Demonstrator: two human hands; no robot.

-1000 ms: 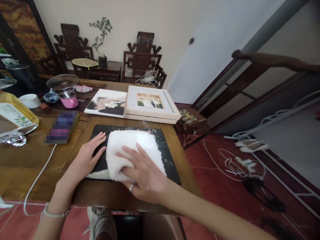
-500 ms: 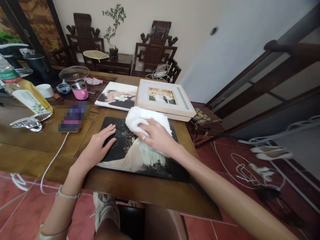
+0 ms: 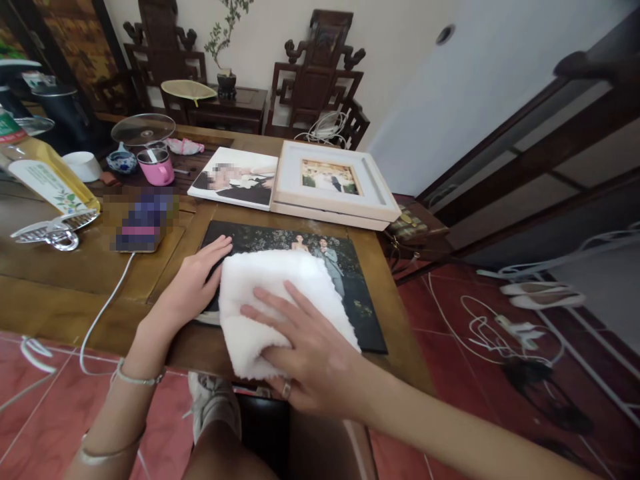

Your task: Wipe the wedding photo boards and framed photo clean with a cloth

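Observation:
A dark wedding photo panel (image 3: 363,313) lies flat near the front edge of the wooden table (image 3: 165,280). Across its middle and over its front edge spreads a white towel (image 3: 295,270). My right hand (image 3: 310,350) presses on the towel with spread fingers and grips its folded near edge, the thumb partly hidden in the fold. My left hand (image 3: 195,283) rests with its fingers stretched out on the panel's left edge, holding nothing. In the picture, two standing figures show above the towel; the lower part is covered.
Behind the panel lie a white-edged photo print (image 3: 240,177) and a pale framed photo (image 3: 335,183). A phone (image 3: 145,223) with a white cable, a clear hair claw (image 3: 57,230), an oil bottle (image 3: 47,177) and a pink cup (image 3: 156,167) stand or lie leftward. Cables (image 3: 493,327) trail on the floor.
My right hand has drawn the towel toward me, from the panel's far edge to its near edge. The towel is more spread out, and the two pictured figures now show. My left hand stays put.

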